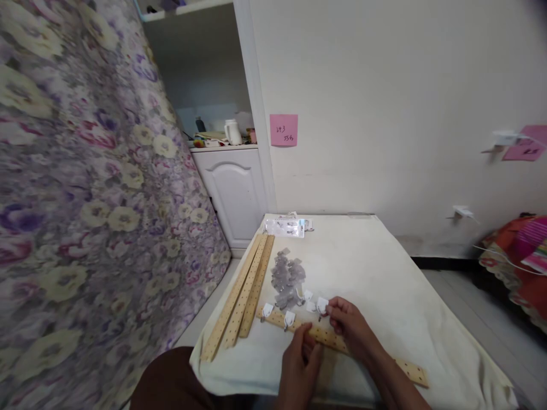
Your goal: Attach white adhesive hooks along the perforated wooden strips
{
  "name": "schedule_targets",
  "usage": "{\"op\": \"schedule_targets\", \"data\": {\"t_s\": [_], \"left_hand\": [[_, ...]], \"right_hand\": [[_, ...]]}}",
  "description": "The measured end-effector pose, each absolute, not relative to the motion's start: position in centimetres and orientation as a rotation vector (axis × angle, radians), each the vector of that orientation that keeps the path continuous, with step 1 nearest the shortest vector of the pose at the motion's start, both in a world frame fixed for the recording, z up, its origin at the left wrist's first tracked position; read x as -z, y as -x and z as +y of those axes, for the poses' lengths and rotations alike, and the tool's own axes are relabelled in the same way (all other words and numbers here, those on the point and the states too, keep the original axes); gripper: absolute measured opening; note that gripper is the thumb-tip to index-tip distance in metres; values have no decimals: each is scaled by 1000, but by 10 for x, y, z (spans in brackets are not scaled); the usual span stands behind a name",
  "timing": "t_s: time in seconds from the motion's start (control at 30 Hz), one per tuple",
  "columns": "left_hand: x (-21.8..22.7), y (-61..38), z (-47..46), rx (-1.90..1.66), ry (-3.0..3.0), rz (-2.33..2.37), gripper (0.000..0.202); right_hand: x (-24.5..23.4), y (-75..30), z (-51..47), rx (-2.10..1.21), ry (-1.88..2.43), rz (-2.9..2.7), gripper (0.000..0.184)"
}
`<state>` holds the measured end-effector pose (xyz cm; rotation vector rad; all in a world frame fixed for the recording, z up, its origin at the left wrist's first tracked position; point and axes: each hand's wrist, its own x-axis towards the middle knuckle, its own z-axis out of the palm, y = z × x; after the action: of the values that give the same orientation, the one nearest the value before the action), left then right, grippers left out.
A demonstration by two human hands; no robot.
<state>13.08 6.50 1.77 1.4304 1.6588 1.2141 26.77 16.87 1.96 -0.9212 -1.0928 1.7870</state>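
Observation:
A pale wooden strip with drilled holes (325, 337) lies slantwise across the near part of the table. White square hooks with a small metal end, one at its left end (267, 310) and another farther along (289, 319), sit on it. My right hand (349, 322) pinches a white hook (322, 306) by its edge, just above the strip's far side. My left hand (300, 357) is curled at the strip's near edge, its fingers closed on that edge. Loose white hooks (307, 295) and a pile of clear grey plastic pieces (287, 274) lie beyond the strip.
Several more perforated wooden strips (245, 290) lie along the table's left side. A clear package (284, 228) rests at the back of the cloth-covered table (354, 256). A floral curtain (106, 188) hangs at left, beside a white cabinet (235, 193). My knee shows at lower left.

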Motion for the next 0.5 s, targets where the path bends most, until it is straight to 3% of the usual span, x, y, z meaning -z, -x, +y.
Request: {"op": "schedule_targets", "data": {"t_s": [0.23, 0.5], "left_hand": [[-5, -157, 95, -1401, -911, 1340, 33], [-2, -161, 88, -1419, -774, 1373, 37]], "right_hand": [[-9, -269, 164, -1705, 977, -1378, 18], [-19, -270, 160, -1325, 1112, -1813, 13]]}}
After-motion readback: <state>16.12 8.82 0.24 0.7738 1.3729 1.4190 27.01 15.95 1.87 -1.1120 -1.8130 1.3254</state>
